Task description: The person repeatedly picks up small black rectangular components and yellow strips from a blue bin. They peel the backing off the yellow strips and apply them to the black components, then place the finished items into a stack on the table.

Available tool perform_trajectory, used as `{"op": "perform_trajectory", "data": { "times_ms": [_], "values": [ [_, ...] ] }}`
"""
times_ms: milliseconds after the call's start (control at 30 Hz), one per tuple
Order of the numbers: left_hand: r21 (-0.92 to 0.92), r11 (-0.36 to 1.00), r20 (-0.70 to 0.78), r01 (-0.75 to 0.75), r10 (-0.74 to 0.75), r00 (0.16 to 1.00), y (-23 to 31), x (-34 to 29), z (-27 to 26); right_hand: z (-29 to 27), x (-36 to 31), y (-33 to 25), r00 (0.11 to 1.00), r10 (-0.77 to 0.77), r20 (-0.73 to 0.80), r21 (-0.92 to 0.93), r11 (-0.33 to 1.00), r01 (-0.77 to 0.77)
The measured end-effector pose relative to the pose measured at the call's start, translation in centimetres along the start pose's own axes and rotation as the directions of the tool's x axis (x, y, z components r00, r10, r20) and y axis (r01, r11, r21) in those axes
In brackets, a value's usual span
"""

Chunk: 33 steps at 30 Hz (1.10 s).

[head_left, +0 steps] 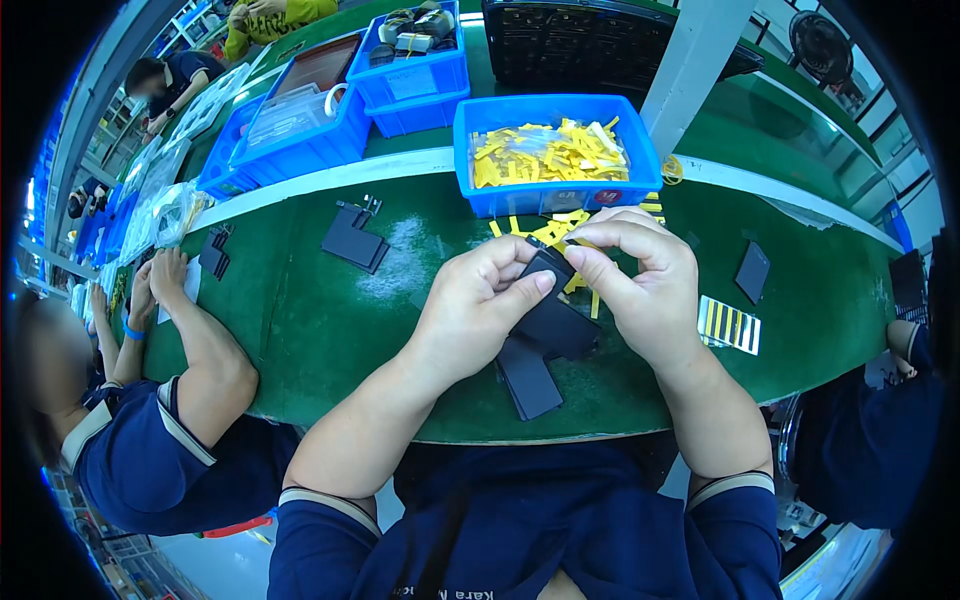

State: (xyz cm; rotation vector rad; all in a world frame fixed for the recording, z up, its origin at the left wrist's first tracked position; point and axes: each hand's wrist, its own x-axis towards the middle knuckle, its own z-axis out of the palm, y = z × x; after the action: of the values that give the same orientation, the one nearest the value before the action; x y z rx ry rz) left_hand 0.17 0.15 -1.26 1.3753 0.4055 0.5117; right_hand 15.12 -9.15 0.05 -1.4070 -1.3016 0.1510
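My left hand [470, 308] is closed round the upper end of a flat black L-shaped battery pack [556, 326], thumb on top. The thumb and forefinger of my right hand [645, 275] pinch together at the same end; what lies between those fingertips is too small to make out. Below the held pack, close to the table's front edge, lies another black pack [530, 382], partly covered. Loose yellow strips [566, 222] are scattered just beyond my hands. To the right of my right hand lies a pale sheet with yellow and dark stripes [730, 325].
A blue bin [465, 150] full of yellow strips stands beyond my hands. More black packs lie at left [355, 238] and right [752, 270]. Blue crates [300, 140] stand far left, by a white post [690, 80]. Co-workers sit on both sides; one's arm [215, 345] rests at left.
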Motion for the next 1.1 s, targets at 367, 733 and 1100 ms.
{"op": "perform_trajectory", "data": {
  "times_ms": [367, 733, 1100],
  "values": [
    [0.043, 0.998, 0.037, -0.038, 0.037, 0.999, -0.5, 0.0, -0.2, -0.4, 0.2, -0.2, 0.993, 0.105, 0.06, 0.049, 0.993, -0.108],
    [0.056, 0.998, 0.041, -0.04, 0.038, 0.998, -1.0, 0.1, -0.2, -0.6, 0.2, -0.2, 0.992, 0.101, 0.077, 0.01, 0.995, -0.102],
    [0.065, 0.997, 0.011, -0.038, 0.038, 0.999, -1.0, 0.0, -0.1, -0.4, 0.3, 0.0, 0.998, 0.0, 0.063, -0.068, 0.998, 0.004]
  ]
}}
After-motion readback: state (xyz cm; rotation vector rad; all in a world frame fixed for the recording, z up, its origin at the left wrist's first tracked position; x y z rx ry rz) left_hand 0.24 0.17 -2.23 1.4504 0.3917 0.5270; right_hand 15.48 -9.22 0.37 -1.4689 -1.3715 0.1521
